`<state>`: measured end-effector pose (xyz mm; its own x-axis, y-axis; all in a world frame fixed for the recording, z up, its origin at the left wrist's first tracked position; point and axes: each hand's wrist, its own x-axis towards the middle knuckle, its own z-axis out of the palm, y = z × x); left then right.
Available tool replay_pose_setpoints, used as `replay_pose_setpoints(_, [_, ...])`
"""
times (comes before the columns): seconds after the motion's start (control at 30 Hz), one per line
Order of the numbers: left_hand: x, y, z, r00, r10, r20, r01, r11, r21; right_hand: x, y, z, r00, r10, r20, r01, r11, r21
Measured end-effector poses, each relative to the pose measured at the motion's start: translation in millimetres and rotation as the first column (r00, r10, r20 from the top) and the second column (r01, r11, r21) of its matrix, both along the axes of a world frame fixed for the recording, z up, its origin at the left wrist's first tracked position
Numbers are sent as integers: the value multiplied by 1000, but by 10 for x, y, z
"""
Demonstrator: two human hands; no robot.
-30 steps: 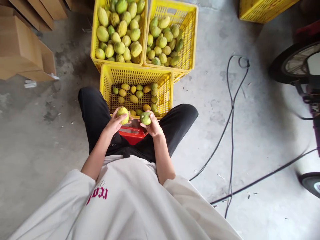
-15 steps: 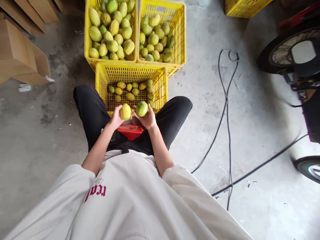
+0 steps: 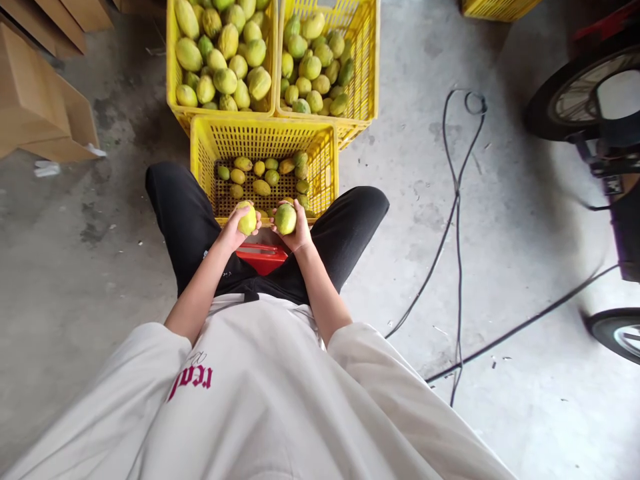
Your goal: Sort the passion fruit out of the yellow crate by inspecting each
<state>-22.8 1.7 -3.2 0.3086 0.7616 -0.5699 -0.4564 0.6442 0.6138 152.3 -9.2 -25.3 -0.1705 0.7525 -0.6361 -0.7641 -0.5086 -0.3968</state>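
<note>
My left hand [image 3: 232,230] is wrapped round a yellow, lemon-like fruit [image 3: 247,220], its thumb lying over the top. A rounder green fruit [image 3: 285,219] sits in my right hand [image 3: 301,233], with the fingers curled about it. Both hands are side by side over the near rim of a low yellow plastic crate [image 3: 330,160] between my knees. Scattered on that crate's slatted floor are several smaller yellow and green fruits [image 3: 261,187], some along its right wall. My hands partly hide the crate's near side.
Two yellow crates stand behind, the left one [image 3: 173,80] heaped with larger fruit, the right one [image 3: 374,73] partly filled. Cardboard boxes [image 3: 35,93] are at the left. A black cable [image 3: 457,267] and a wheeled vehicle [image 3: 615,133] are at the right. Something red [image 3: 265,260] shows between my legs.
Both fruits have been turned in my hands, and the hands have drawn slightly apart. My left fingers now cover more of the yellow fruit. The view has shifted a little.
</note>
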Motion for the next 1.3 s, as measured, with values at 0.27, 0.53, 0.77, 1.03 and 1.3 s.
replay_pose_setpoints(0.27, [24,23,47,1000,28,-4,-28,997,-65,-7,-27,12,997,-77,-30,78,996,30])
replay_pose_setpoints(0.53, [28,5,26,998,59,0,-58,992,-108,-26,-57,37,999,-54,5,53,997,53])
replay_pose_setpoints(0.77, [20,2,23,1000,18,5,-18,999,-34,-22,-52,90,994,-97,-47,100,992,83])
replay_pose_setpoints(1.03, [39,15,58,1000,-10,9,10,996,-84,-63,0,89,987,-155,35,156,987,-26])
replay_pose_setpoints(1.3, [69,46,69,998,62,-16,-64,970,-234,-66,-25,22,983,-152,108,152,988,11])
